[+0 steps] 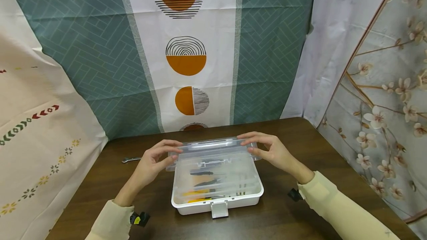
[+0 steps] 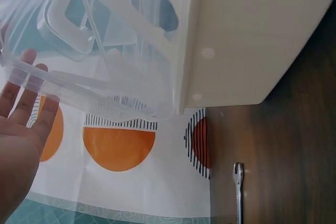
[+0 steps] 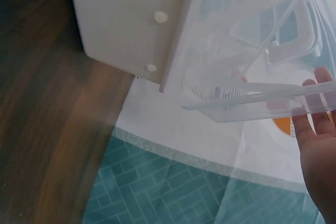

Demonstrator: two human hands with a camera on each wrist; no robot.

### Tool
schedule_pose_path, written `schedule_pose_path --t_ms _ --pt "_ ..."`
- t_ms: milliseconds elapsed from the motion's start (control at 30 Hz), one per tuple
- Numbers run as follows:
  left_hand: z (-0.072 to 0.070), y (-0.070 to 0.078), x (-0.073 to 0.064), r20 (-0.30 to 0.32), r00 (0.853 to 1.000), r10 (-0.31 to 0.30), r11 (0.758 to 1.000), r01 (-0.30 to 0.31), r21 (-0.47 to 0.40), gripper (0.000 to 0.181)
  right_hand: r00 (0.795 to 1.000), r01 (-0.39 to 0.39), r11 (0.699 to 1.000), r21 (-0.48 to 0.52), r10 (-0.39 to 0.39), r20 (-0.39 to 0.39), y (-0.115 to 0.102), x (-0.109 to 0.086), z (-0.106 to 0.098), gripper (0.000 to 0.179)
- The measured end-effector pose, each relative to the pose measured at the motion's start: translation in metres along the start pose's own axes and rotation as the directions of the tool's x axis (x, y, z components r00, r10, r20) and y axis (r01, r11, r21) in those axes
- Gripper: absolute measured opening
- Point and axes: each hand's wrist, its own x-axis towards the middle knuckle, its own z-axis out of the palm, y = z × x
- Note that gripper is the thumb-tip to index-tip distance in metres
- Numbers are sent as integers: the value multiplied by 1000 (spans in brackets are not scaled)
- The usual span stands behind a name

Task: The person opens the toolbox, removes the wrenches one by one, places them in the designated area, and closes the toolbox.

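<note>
A white plastic toolbox point(image 1: 235, 205) stands on the table, its clear lid point(image 1: 217, 143) tilted up at the far side. My left hand point(image 1: 155, 160) holds the lid's left end, with fingertips over its edge and the thumb below them. Opposite it, my right hand point(image 1: 271, 151) grips the right end in the same way. In the left wrist view, fingers point(image 2: 23, 106) show against the clear plastic wall. Black-handled tools point(image 1: 201, 173) and yellow-handled tools point(image 1: 200, 192) lie inside, blurred by frosted plastic. A white latch point(image 1: 219, 210) hangs down at the front.
A metal wrench point(image 1: 131, 159) lies on the brown table point(image 1: 283, 217), left of the toolbox and behind my left hand. Patterned cloth point(image 1: 277, 66) hangs along the table's back edge, with more cloth at both sides.
</note>
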Motion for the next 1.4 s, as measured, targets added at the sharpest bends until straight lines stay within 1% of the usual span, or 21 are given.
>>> schedule_pose_path --t_ms 67,233,367,500,667,867,967,1067,1267,1400 --pt "0 1 -2 4 1000 13 1000 -13 10 23 1000 16 1000 -22 -16 -4 -1 -3 2 30" --pt "2 6 -9 19 999 48 999 -48 3 25 997 72 996 -59 -72 -3 -1 -11 8 33" --pt "4 11 -14 23 997 69 998 -69 11 26 996 87 992 -87 -88 -6 -3 -18 11 33" --pt "6 15 -19 30 996 84 996 -85 25 25 992 121 988 -95 -122 -5 -5 -23 14 35" --pt "8 14 -25 42 995 90 994 -93 61 30 980 195 975 -103 -197 -14 -5 -28 19 47" --pt "13 13 -34 40 994 99 993 -101 67 24 966 254 963 -94 -257 -25 -4 -34 26 43" --pt "15 14 -37 47 993 105 991 -108 74 24 958 283 955 -86 -286 -21 -4 -37 29 43" --pt "16 16 -39 52 992 112 990 -116 82 25 952 302 950 -84 -304 -18 -4 -39 30 44" --pt "17 17 -41 69 989 128 986 -134 99 25 951 307 947 -96 -310 -14 -4 -41 32 44" --pt "19 18 -45 77 986 149 979 -158 127 27 939 339 934 -108 -343 -14 -1 -46 35 46"
